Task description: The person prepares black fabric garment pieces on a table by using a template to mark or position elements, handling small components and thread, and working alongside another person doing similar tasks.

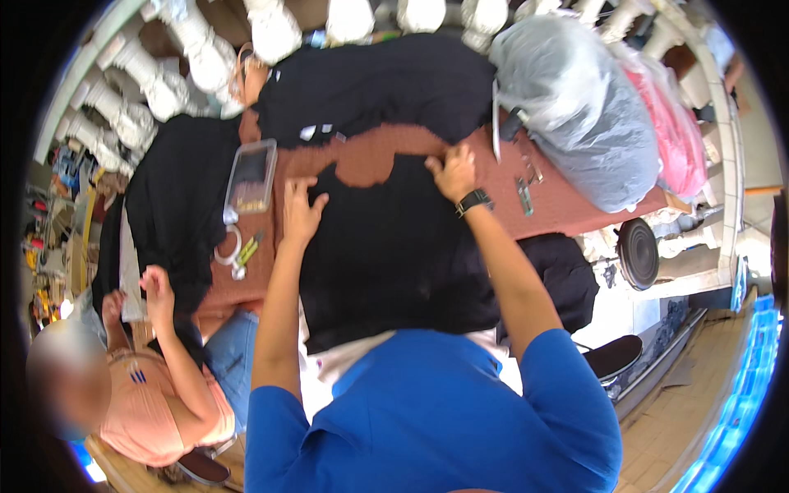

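Both hands (374,193) press black cloth (386,246) (clear tray (251,177) nearby).

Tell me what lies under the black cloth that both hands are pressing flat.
Under the black cloth the reddish-brown table top shows at its far edge. A white layer peeks out at the near edge. Everything beneath the middle is covered.

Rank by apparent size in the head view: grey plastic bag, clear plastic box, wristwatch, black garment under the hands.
1. Black garment
2. Grey plastic bag
3. Clear plastic box
4. Wristwatch
Fisheye bends the rim, but the gaps are wide enough to rank.
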`<state>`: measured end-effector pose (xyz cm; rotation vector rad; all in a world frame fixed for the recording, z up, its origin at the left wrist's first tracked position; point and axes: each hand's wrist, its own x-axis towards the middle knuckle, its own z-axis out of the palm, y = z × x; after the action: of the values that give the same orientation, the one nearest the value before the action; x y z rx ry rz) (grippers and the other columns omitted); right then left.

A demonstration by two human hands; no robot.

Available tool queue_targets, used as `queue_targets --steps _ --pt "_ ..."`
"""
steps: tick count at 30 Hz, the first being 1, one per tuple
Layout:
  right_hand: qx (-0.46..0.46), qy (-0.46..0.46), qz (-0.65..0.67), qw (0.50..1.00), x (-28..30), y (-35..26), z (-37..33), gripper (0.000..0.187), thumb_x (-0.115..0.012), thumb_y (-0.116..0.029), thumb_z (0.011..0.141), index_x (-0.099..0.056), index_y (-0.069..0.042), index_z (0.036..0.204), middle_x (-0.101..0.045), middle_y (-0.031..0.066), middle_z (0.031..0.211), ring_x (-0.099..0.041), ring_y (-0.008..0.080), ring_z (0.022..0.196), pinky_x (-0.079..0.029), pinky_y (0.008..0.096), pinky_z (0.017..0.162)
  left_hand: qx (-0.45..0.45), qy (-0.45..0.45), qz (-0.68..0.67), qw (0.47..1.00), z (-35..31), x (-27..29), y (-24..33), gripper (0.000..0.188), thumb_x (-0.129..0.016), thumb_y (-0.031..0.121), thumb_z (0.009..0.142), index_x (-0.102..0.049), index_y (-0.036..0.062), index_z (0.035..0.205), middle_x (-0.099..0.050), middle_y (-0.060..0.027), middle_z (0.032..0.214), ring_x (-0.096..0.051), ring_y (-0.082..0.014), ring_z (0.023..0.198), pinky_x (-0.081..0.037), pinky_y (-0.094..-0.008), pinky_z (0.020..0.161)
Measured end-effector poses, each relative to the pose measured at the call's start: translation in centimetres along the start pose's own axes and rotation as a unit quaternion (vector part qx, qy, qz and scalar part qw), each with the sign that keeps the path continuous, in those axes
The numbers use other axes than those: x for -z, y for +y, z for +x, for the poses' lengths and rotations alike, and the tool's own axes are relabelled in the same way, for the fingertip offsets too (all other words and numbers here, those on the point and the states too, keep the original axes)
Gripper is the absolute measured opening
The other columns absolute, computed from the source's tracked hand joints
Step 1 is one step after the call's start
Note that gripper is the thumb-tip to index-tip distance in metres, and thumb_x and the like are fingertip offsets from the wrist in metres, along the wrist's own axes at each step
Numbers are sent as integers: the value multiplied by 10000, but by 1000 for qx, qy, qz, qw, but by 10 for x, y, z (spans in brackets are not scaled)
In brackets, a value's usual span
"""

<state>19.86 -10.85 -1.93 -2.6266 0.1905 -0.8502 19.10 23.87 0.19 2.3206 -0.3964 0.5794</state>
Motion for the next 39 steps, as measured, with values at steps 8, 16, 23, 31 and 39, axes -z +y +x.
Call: queue_targets --steps 8,16,23,31,39 --pt "-10 94 164 982 -20 3 8 159 -640 -163 963 -518 -60 956 -647 180 890 -621 448 809 -506 519 690 81 95 2 992 30 -20 -27 167 -740 163 886 -628 40 865 -609 -128 840 -618 -344 798 -477 -459 725" --pt "78 36 -35 996 -11 12 58 174 -553 -270 1014 -481 -112 1021 -626 111 930 -683 344 670 -542 484 569 51 146 47 987 75 -26 -53 97 -617 77 959 -543 16 947 -615 -175 882 -594 -414 835 -465 -483 765" --pt "69 -60 -44 995 -25 35 44 147 -568 -129 959 -520 -90 1093 -549 120 1070 -636 352 939 -520 478 756 -14 -4 177 984 65 -48 -50 290 -594 -86 795 -520 68 1029 -527 -141 1076 -540 -371 1056 -455 -465 878" --pt "146 -39 31 988 -6 -26 5 343 -601 -242 961 -596 -57 1250 -538 113 1297 -496 323 1206 -417 479 984 -33 -37 162 986 71 -32 -53 327 -640 -123 719 -598 70 980 -515 -128 1074 -548 -346 1069 -468 -447 900" --pt "105 -108 -20 988 -15 -20 -8 550 -534 -482 992 -530 -153 1433 -457 50 1511 -371 340 1418 -253 683 1132 -37 8 284 958 55 -21 -16 461 -738 20 758 -580 45 1191 -515 -133 1235 -510 -346 1132 -440 -445 929"
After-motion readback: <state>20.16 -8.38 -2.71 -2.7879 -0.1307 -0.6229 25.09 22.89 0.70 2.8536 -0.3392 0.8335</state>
